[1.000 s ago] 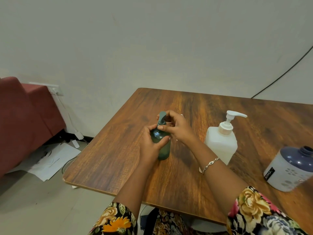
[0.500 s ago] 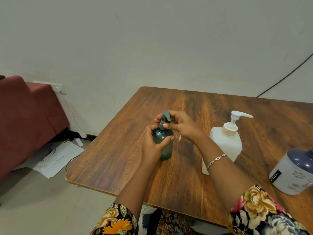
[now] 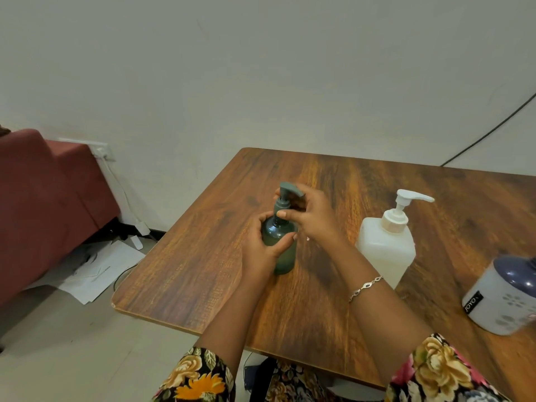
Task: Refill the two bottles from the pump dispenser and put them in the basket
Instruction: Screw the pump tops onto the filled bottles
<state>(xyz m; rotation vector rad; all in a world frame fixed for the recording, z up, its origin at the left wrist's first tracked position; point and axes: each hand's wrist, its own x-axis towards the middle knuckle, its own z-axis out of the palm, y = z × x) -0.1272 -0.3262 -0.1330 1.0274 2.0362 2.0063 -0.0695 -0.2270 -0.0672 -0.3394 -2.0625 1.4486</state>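
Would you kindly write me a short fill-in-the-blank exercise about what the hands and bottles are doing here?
1. The left hand grips the body of the small bottle, which is dark ____.
2. The right hand holds that bottle's ____ head.
3. On the table, the white pump dispenser stands to the small bottle's ____.
Missing words: green; pump; right.

- Maroon sofa [image 3: 43, 204] stands against the wall at nine o'clock.
- White papers [image 3: 98, 271] lie scattered on the floor at eight o'clock.
- Black cable [image 3: 487, 134] runs down the wall at two o'clock.
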